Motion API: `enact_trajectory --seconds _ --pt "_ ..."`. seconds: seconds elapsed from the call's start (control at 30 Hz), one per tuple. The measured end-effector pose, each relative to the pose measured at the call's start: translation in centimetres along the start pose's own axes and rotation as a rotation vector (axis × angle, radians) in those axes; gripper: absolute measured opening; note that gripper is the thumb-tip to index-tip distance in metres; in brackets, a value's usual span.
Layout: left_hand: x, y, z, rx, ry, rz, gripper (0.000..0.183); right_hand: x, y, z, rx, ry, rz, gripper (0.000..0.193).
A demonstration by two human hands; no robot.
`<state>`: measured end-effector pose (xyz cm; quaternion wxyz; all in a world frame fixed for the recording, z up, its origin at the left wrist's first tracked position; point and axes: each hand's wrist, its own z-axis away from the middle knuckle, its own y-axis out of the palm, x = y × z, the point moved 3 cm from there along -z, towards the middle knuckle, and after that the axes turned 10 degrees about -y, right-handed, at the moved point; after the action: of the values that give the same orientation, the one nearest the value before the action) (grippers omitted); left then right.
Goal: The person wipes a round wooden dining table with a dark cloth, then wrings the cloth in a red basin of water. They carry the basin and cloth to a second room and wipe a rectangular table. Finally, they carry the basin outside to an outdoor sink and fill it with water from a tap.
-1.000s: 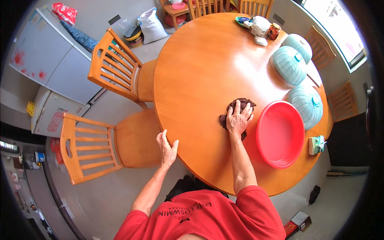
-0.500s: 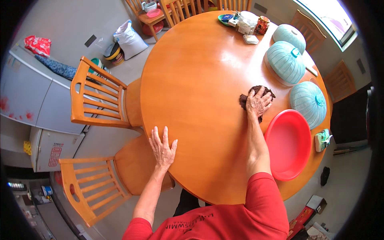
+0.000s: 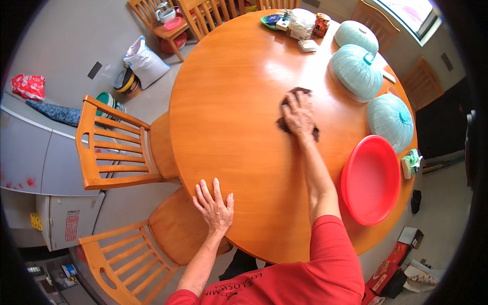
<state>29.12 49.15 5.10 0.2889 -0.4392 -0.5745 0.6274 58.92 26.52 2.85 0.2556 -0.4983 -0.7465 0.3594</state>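
We see one dark brown cloth (image 3: pixel 283 125) bunched on the tabletop (image 3: pixel 239 132), right of its middle. Of our two hands, the right hand (image 3: pixel 299 113) lies on top of it, fingers slightly parted; whether they grip the cloth, we cannot tell. Our left hand (image 3: pixel 215 211) is open, fingers spread, palm down at the near left edge.

To the right of the cloth we have one red basin (image 3: pixel 371 185), and we see down to its smooth bottom. Beside its far right side stands one of three pale teal domed covers (image 3: pixel 390 122); the other two sit farther off, close together. What they hold beneath, we cannot make out. One green and white packet (image 3: pixel 410 163) lies just right of the basin.

At the far edge we count one green plate (image 3: pixel 265 21) carrying a blue item (image 3: pixel 273 19), one clear container (image 3: pixel 302 25) with whitish contents, one red jar (image 3: pixel 321 25) and one small white box (image 3: pixel 307 46).

Two wooden chairs (image 3: pixel 162 145) stand along our left. Beyond them, one chair seat (image 3: pixel 166 32) at far left bears a pink bowl (image 3: pixel 173 23), and one white sack (image 3: pixel 146 62) stands on the floor.
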Motion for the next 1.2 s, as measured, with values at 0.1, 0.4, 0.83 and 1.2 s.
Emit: enact_trajectory --seconds 0.1,0.4,0.83,1.2 --pt "0.0 -0.3 -0.1 -0.017 -0.008 -0.01 0.063 8.1 -3.7 -0.4 -0.008 -0.228 -0.286 0.039" --pt "0.2 -0.1 0.0 -0.047 -0.007 -0.016 0.064 14.0 -8.9 6.1 0.31 -0.394 -0.499 0.05" --pt "0.0 -0.1 -0.7 0.068 -0.018 -0.032 0.068 -6.0 3.1 -2.6 0.167 0.149 0.035 0.057" --pt "0.1 -0.2 -0.7 0.143 -0.015 -0.033 0.068 0.8 7.9 -8.8 0.05 -0.029 -0.025 0.049"
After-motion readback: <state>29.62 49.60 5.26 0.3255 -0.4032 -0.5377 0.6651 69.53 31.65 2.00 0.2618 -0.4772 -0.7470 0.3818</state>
